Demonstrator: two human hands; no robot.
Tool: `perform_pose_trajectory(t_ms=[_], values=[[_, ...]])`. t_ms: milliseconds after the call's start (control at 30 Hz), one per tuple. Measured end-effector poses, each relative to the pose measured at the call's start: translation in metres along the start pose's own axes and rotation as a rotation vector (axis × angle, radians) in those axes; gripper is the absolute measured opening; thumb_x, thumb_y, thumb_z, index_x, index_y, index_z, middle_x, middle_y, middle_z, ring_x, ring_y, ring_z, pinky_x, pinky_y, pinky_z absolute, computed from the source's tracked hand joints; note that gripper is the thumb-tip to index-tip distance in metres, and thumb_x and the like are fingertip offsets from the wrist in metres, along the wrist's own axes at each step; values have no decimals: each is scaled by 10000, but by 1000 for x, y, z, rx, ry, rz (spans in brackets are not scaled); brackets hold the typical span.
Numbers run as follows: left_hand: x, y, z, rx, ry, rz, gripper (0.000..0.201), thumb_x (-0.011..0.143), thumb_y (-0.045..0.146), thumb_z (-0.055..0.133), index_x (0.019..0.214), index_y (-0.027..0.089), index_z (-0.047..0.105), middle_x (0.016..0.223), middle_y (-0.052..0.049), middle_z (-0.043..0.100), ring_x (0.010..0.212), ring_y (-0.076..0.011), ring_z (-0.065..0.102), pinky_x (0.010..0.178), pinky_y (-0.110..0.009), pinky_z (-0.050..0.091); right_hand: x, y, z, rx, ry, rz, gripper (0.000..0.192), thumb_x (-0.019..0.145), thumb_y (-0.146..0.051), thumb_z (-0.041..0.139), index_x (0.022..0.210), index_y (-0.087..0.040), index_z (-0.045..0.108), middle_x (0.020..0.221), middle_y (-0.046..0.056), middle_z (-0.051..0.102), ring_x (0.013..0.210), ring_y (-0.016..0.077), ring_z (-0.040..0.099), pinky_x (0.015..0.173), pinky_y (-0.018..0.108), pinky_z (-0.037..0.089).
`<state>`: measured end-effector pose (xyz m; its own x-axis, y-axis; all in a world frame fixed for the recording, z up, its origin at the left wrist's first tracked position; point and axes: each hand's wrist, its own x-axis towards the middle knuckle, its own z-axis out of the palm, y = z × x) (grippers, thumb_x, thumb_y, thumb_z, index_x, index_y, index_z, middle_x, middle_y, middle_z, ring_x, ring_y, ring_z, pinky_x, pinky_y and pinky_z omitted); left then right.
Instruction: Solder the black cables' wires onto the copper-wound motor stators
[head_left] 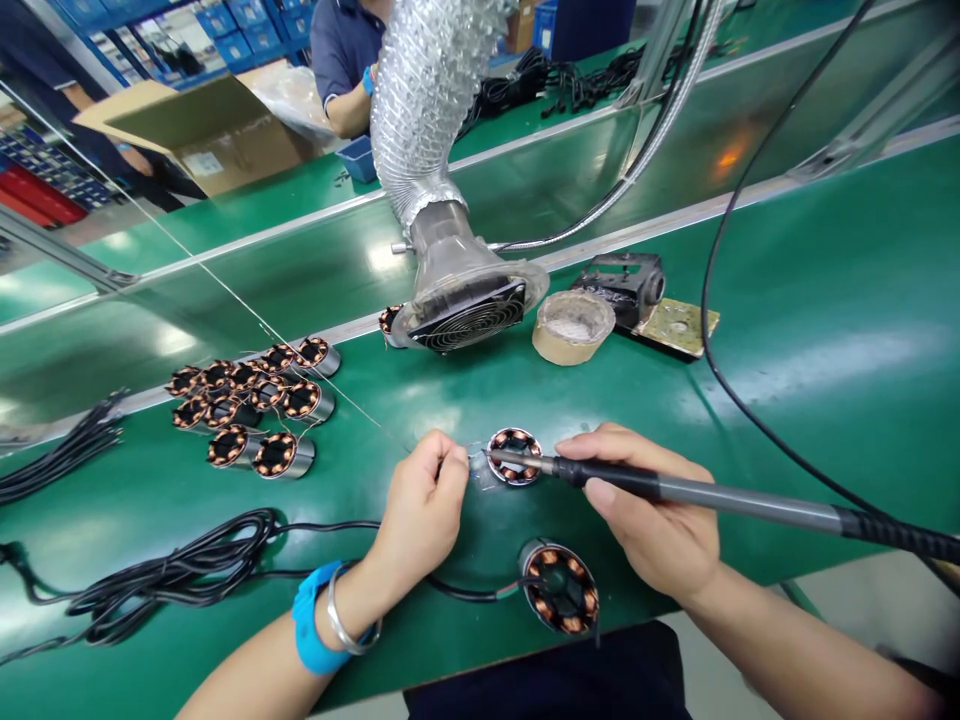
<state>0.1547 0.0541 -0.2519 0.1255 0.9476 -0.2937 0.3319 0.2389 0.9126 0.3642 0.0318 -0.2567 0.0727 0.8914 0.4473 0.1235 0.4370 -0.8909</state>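
My right hand (pixel 651 515) grips a soldering iron (pixel 720 495) like a pen, its tip resting on the rim of a small copper-wound motor stator (pixel 514 456) on the green bench. My left hand (pixel 424 505) pinches a thin strand of solder wire (pixel 247 312) just left of that stator, the strand running up and away to the upper left. A second stator (pixel 561 588) with a black cable attached lies near the bench's front edge between my hands. I wear a blue wristband and a metal bracelet on the left wrist.
Several wound stators (pixel 251 405) are grouped at the left. A fume extractor hood (pixel 465 300) on a foil duct hangs behind my hands, with a tape roll (pixel 571 326) and an iron stand (pixel 626 285) to its right. Black cables (pixel 172 570) lie left. Another person (pixel 345 55) works beyond.
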Motion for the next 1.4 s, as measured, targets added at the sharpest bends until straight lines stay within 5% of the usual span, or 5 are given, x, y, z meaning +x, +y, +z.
perform_pose_trajectory(t_ms=[633,1400], values=[[-1,10,1,155,44,97,284,944,347,424,695,209,418,575,62,374,547,-112,355,543,-226,298,4,-20,11,-121,-105,-277,314,782,-96,529,1039,-191,682,780,55,704,570,159,597,505,304,497],[-1,2,0,96,21,61,279,955,388,430,733,218,430,538,79,347,487,-100,319,490,-210,273,5,-18,5,-99,-34,-329,422,768,-61,526,1145,-200,653,791,49,642,638,165,572,530,322,482]])
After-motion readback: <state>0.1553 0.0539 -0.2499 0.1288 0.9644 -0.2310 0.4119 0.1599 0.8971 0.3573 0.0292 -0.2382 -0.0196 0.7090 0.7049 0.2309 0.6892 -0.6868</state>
